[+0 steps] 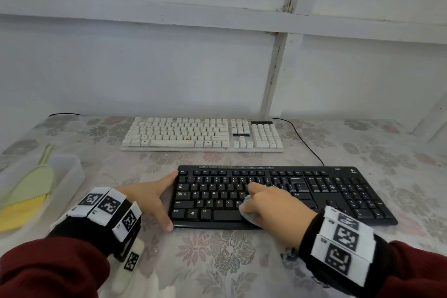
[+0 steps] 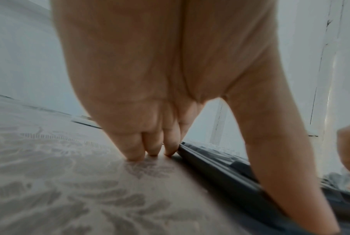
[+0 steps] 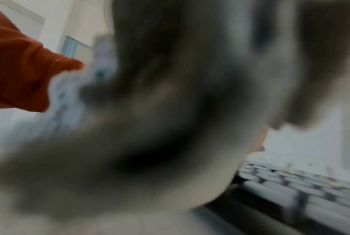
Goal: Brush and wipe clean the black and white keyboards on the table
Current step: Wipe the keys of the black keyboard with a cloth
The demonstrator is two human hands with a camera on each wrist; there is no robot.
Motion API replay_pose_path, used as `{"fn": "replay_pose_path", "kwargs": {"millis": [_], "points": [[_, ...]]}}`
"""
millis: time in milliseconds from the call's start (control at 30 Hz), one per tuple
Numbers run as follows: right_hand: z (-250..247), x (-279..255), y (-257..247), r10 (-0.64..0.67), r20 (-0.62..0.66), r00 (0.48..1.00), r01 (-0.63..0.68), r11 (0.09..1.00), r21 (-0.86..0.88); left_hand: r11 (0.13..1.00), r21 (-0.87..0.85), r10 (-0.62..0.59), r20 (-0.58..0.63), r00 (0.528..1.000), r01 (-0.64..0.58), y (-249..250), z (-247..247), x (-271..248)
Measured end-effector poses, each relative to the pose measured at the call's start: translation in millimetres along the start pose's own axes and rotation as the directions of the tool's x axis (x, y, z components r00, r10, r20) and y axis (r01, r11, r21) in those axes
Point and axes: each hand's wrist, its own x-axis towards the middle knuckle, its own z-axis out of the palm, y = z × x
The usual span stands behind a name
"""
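Note:
A black keyboard (image 1: pixel 338 191) lies near the table's front, a white keyboard (image 1: pixel 193 133) behind it. My left hand (image 1: pixel 154 197) braces the black keyboard's left end (image 2: pixel 220 167), thumb at its front corner, straight fingers along the side down to the tablecloth. My right hand (image 1: pixel 271 203) grips a pale grey cloth (image 1: pixel 246 210) and presses it on the keys around the space bar's right end. In the right wrist view the cloth (image 3: pixel 73 98) is a blur that hides the fingers, with black keys (image 3: pixel 300 187) beyond.
A clear plastic box (image 1: pixel 72 167) at the left holds a green brush with yellow bristles (image 1: pixel 29 191). Black cables (image 1: pixel 304 140) run from the keyboards toward the wall. A floral tablecloth (image 1: pixel 229 256) covers the table, and a white wall stands close behind.

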Motion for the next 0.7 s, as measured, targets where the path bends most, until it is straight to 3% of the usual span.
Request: {"fn": "replay_pose_path", "kwargs": {"millis": [133,267,367,467,700], "points": [[-14.0,-7.3,7.6,0.02,0.013,1.0,-0.02,0.999,0.031,1.0,-0.006,0.0,-0.007,1.0,0.0,-1.7,0.4,0.9],[-28.4,8.0,-35.0,-0.135,-0.06,0.989,0.144,0.97,0.197,1.0,0.004,-0.006,-0.015,1.0,0.006,6.1,1.0,-2.7],[-22.9,34.4,-72.6,-0.193,-0.004,0.981,0.19,0.962,0.196,0.999,-0.035,-0.001,0.021,1.0,0.002,11.4,1.8,-4.2],[-13.7,53.6,-91.6,-0.167,0.041,0.985,0.158,0.972,0.172,0.996,-0.081,-0.019,0.044,0.999,0.023,16.9,2.2,-7.4],[-12.5,34.4,-85.7,-0.136,0.014,0.991,0.135,0.987,0.089,0.998,-0.059,-0.007,0.011,1.0,0.008,22.2,2.9,-6.0]]}}
